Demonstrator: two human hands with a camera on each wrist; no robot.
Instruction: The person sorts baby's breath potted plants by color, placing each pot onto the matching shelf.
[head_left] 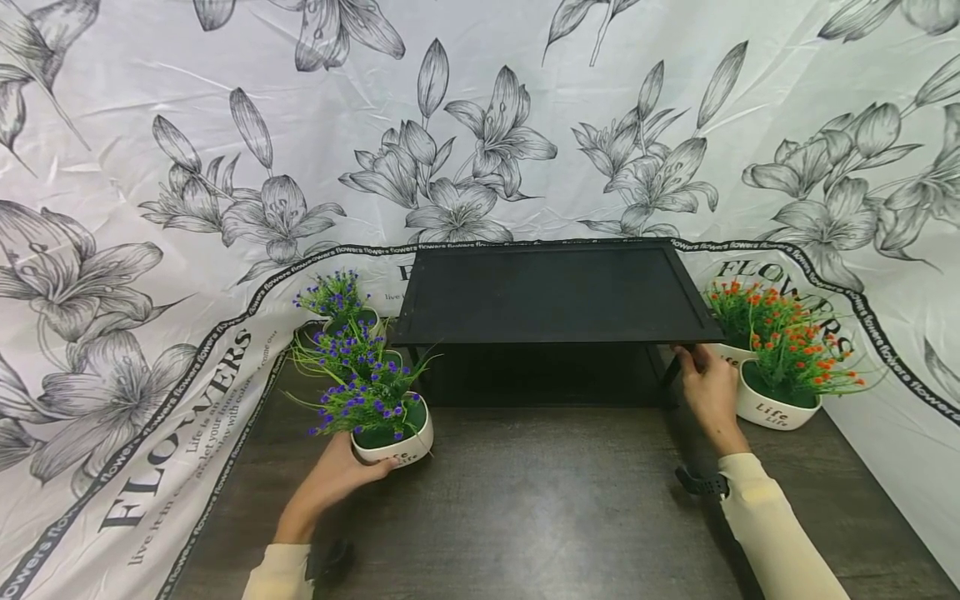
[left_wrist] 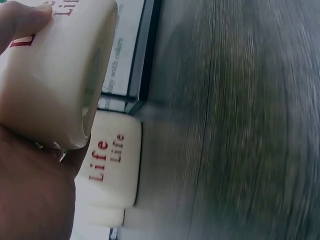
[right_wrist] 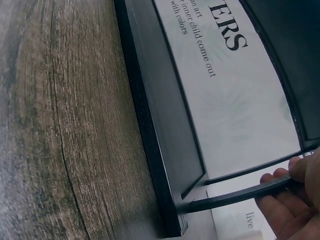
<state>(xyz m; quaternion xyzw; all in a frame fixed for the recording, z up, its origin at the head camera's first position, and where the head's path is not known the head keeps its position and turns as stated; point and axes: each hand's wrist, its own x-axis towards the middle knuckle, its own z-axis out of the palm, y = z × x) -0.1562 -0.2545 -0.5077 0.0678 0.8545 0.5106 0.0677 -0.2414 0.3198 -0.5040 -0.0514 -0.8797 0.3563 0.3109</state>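
Note:
My left hand (head_left: 333,477) grips a white oval pot (head_left: 422,432) of artificial purple-blue flowers, with the thumb across its lettered front. In the left wrist view this pot (left_wrist: 55,85) is tilted and lifted clear of the table, its underside partly showing. A black two-tier shelf (head_left: 555,292) stands at the back of the table. On its right side, my right hand (head_left: 711,390) holds the curved black side support (right_wrist: 235,197) just under the upper tier, fingers wrapped about it. Two more pots of purple-blue flowers (head_left: 333,293) stand behind the held one, left of the shelf.
Two white pots of orange flowers (head_left: 780,408) stand right of the shelf, close to my right hand. A white cloth with printed flowers (head_left: 465,125) hangs behind and along both sides. Dark wood-grain table (head_left: 525,500) stretches in front of the shelf.

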